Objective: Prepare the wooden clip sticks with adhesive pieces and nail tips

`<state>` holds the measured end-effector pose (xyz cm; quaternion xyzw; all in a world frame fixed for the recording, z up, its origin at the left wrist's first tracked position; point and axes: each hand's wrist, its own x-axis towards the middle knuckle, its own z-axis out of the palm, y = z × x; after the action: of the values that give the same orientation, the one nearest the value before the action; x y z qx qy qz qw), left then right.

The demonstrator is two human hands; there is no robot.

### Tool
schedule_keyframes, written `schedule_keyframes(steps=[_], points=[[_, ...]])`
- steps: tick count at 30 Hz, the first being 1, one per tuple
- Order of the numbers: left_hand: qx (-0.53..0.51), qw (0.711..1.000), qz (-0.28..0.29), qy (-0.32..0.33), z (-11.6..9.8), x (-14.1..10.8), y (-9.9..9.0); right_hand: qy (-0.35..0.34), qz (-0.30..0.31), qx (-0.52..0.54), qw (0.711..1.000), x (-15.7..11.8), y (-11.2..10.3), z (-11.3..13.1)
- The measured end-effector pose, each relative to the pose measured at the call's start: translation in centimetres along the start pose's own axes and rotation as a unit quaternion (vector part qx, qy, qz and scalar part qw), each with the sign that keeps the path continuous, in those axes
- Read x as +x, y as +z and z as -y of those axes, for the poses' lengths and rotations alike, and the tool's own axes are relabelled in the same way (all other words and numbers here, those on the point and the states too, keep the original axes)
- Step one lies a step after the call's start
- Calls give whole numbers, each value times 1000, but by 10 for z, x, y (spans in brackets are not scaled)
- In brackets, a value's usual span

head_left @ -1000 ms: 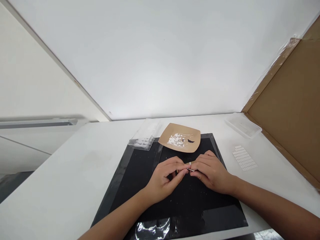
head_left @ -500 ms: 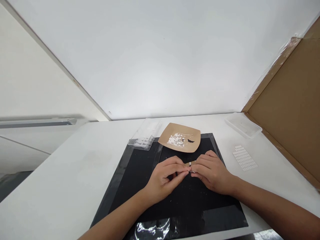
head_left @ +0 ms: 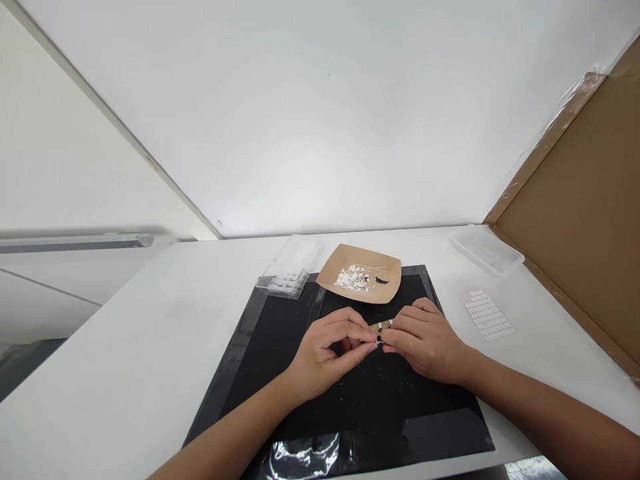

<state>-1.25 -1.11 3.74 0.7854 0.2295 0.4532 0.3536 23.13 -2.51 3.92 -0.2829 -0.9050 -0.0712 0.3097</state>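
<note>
My left hand (head_left: pixel 325 353) and my right hand (head_left: pixel 430 343) meet over the black mat (head_left: pixel 360 407), fingertips almost touching. Between them is a small brown card (head_left: pixel 373 327) bearing little white-and-dark pieces along it. My right fingers are closed around the card's right side and hide much of it. The left thumb and forefinger pinch at its near edge, by a tiny dark and shiny piece (head_left: pixel 379 340); what exactly they grip is too small to tell.
Beyond my hands, a tan paper tray (head_left: pixel 330 267) holds many small white bits and a black scrap (head_left: pixel 381 281). A clear compartment box (head_left: pixel 285 283) stands left of it. At right lie a sheet of white tabs (head_left: pixel 489 316) and a translucent lid-like tray (head_left: pixel 487 250), near a cardboard wall (head_left: pixel 580 213).
The left fingers have shifted slightly left, and more of the brown card shows, with a second white-and-dark piece now clearer near the right fingers. My right hand stays nearly in place.
</note>
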Motion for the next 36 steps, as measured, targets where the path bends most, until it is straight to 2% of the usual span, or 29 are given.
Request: schedule_keyframes(steps=[14, 22, 29, 36], points=[[-30, 999, 0, 27, -2, -1, 2, 13, 14, 41, 999, 2, 5, 11], [12, 999, -31, -16, -1, -3, 6, 26, 25, 39, 999, 1, 7, 9], [46, 997, -58, -18, -4, -2, 11, 23, 35, 41, 998, 2, 9, 12], [39, 996, -61, -49, -4, -5, 14, 29, 49, 72, 996, 2, 11, 12]])
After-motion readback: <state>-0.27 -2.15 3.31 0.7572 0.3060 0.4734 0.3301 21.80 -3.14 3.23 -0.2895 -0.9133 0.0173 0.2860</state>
